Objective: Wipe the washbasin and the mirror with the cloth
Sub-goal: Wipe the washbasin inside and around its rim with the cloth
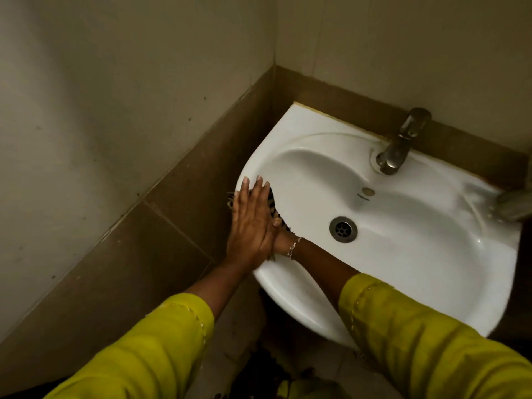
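Left hand (250,223) presses cloth (275,210) on washbasin (403,254) rim.

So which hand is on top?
The left hand is on top, laid flat with fingers spread. The right hand, the one with the bracelet, is mostly hidden under it, both pressing the cloth onto the washbasin rim.

Cloth (275,210) under hands on washbasin (403,254) left rim; tap (398,145) behind.

the white washbasin (403,254) sits in the wall corner. the dark patterned cloth (275,210) lies pressed on the washbasin's left rim, mostly hidden.
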`<state>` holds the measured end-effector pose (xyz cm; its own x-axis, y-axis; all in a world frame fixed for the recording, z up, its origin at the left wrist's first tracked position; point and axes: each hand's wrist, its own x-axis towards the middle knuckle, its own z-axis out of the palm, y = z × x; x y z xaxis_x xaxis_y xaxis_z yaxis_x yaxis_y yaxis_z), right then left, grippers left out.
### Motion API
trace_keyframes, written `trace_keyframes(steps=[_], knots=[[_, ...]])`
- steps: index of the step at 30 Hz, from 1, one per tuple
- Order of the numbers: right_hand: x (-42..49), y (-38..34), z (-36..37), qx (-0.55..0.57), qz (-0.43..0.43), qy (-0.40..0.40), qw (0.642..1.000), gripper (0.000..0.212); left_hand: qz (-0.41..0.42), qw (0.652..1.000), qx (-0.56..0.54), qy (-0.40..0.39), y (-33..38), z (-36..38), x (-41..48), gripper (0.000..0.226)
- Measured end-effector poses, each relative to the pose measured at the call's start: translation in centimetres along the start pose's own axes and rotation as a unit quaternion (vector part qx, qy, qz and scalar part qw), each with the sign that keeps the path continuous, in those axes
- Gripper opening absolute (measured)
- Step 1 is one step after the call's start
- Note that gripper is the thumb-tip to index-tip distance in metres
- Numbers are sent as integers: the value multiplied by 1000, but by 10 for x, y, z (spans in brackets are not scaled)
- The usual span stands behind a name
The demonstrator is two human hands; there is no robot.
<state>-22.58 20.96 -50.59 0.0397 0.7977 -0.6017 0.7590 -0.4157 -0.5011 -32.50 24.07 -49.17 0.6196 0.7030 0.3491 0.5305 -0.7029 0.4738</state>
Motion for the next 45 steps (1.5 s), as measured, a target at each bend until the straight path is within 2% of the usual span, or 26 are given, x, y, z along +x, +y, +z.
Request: trace_keyframes(steps=[4, 8, 12, 16, 19, 22, 26, 30, 40, 45], knots=[[-20, -15, 13, 151, -54, 15, 987, 53, 28, 1000, -1, -8, 2, -2, -2, 71], [-38, -11, 15, 173, -76, 13, 982, 50, 56, 998, 23, -8, 5, -8, -3, 67], [-66, -7, 19, 180, -126, 12, 975, 67, 98, 991, 83, -37, 9, -10, -7, 60], [-77, 8, 35, 105, -118, 27, 987, 80, 108, 987, 94, -79, 5, -5, -4, 66], [-84, 21, 39, 48, -96, -6, 994, 67, 86, 985, 66, -136, 1, 1, -2, 77], [-95, 33, 43, 48, -78, -37, 995, 59, 71, 979, 61, -179, -2, 5, -2, 89], [-113, 47, 43, 39, -68, -59, 995, 60, 67, 967, 105, -220, -2, 4, 1, 100], [-135, 65, 40, 17, -59, -77, 995, 60, 53, 947, 168, -267, 2, 4, 4, 96], [-188, 112, 15, -23, -18, -108, 994, 53, 47, 938, 204, -277, 1, 7, 4, 99], [-210, 150, -5, -109, 12, -127, 986, 53, 44, 949, 179, -255, 1, 6, 4, 95]])
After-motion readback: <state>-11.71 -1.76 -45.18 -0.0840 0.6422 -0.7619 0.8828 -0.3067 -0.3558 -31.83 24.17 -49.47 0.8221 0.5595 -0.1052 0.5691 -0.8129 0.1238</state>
